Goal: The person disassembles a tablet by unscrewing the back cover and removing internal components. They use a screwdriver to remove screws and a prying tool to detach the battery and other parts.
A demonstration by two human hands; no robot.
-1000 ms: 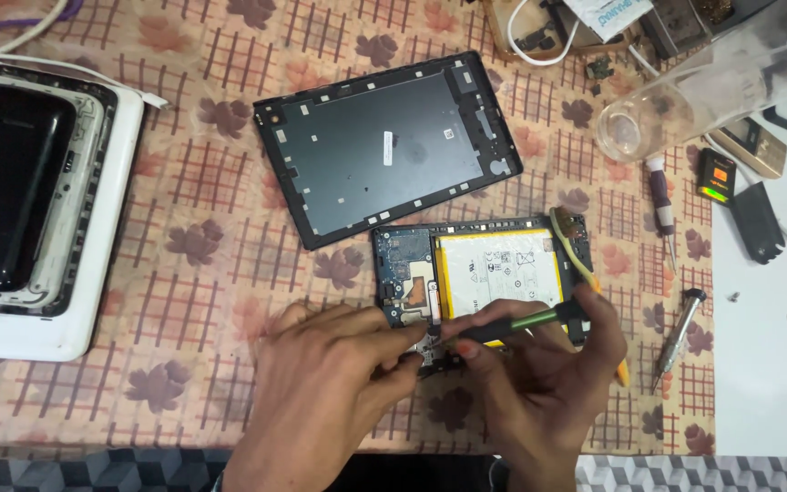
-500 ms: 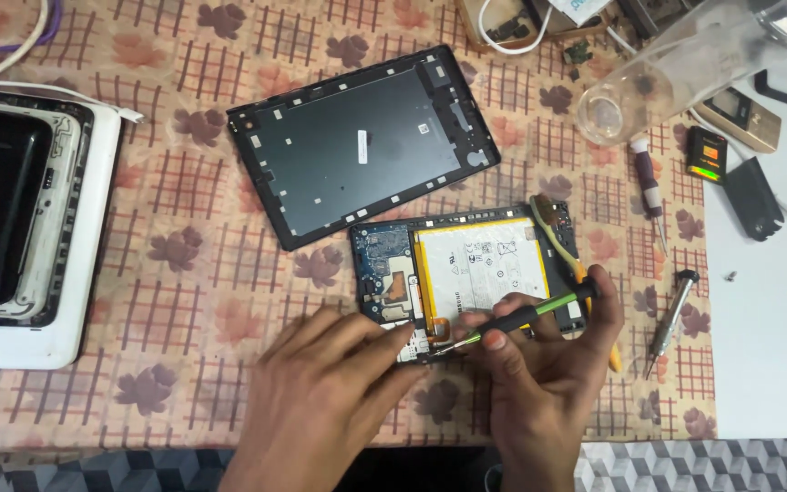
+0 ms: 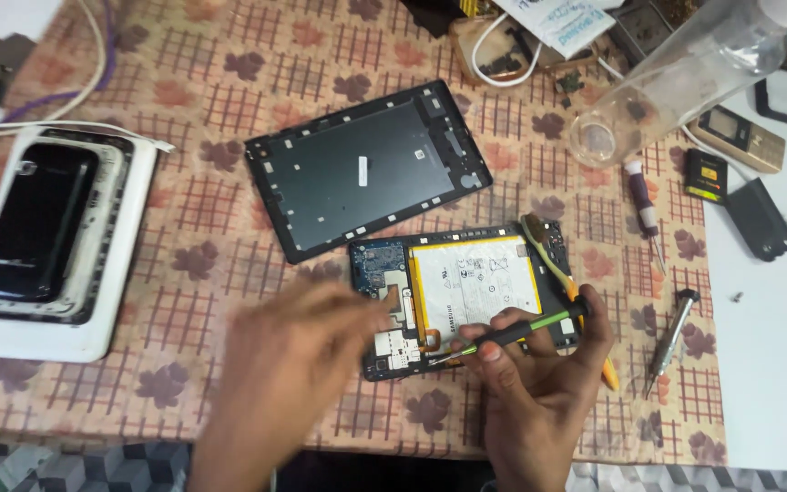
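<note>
The opened tablet (image 3: 466,296) lay near the front edge of the table (image 3: 184,273), right of its middle, circuit board and pale battery facing up. The right hand (image 3: 539,392) was closed around a green-and-black screwdriver (image 3: 512,333), its tip down on the tablet's lower board. The left hand (image 3: 298,351) was blurred; its fingers reached to the tablet's left edge, probably touching it, but whether it gripped anything could not be told. The tablet's dark back cover (image 3: 366,169) lay just behind, toward the table's middle. A phone (image 3: 38,223) sat on a white tray (image 3: 111,310) at the left edge. A second screwdriver (image 3: 671,337) lay near the right edge.
</note>
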